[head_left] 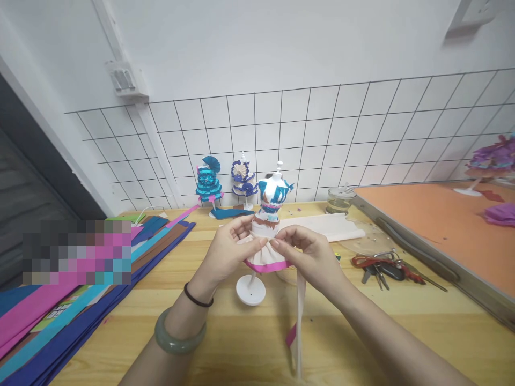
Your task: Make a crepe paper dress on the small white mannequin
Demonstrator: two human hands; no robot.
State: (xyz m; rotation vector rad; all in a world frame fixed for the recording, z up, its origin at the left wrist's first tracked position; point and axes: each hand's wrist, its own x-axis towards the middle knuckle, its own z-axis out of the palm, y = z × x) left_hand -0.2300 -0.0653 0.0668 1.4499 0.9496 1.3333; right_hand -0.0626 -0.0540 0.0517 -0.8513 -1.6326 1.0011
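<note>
A small white dress-form mannequin [265,227] stands tilted on its round base [251,292], with blue paper pieces and a brown patch on its torso. Around its lower part runs a gathered cream paper strip [269,256] with a magenta edge. My left hand [230,244] is closed on the strip's top edge, its thumb in front and its fingers behind the form. From the other side my right hand [314,254] pinches the same strip, close to the left thumb. The strip's loose tail [300,321] hangs down below my right hand towards the table.
Coloured paper strips [80,316] lie at the left. Behind stand a teal-dressed form [207,182] and a purple-and-cream one [242,182]. To the right are a cream paper roll [333,228], a glass cup [340,201], keys [382,271] and an orange-topped board [434,230].
</note>
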